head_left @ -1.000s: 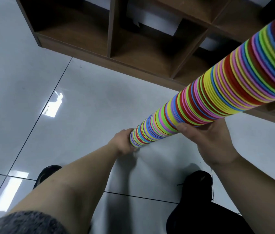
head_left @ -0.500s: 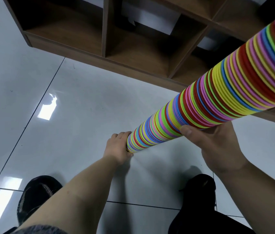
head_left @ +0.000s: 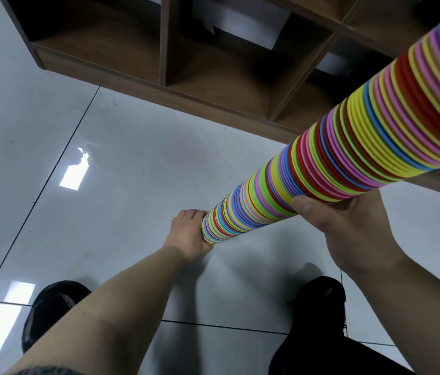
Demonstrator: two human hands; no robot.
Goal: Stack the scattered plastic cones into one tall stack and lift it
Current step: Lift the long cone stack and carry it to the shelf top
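Observation:
One tall stack of plastic cones point(head_left: 348, 147), striped red, yellow, blue, pink, green and purple, runs from the lower centre up past the top right corner. My left hand point(head_left: 189, 234) cups its bottom end, low above the floor. My right hand point(head_left: 348, 228) grips the stack from underneath higher up, thumb pressed on the side. The stack's top is out of frame. No loose cones show on the floor.
A brown wooden shelf unit point(head_left: 213, 77) with open compartments stands on the floor just beyond the stack. The floor is glossy pale tile point(head_left: 105, 158). My two black shoes point(head_left: 51, 307) point(head_left: 318, 296) are below my arms.
The view has shifted, so the shelf and both shoes show more fully. My left hand sits a little lower at the stack's bottom. Both hands keep the same hold.

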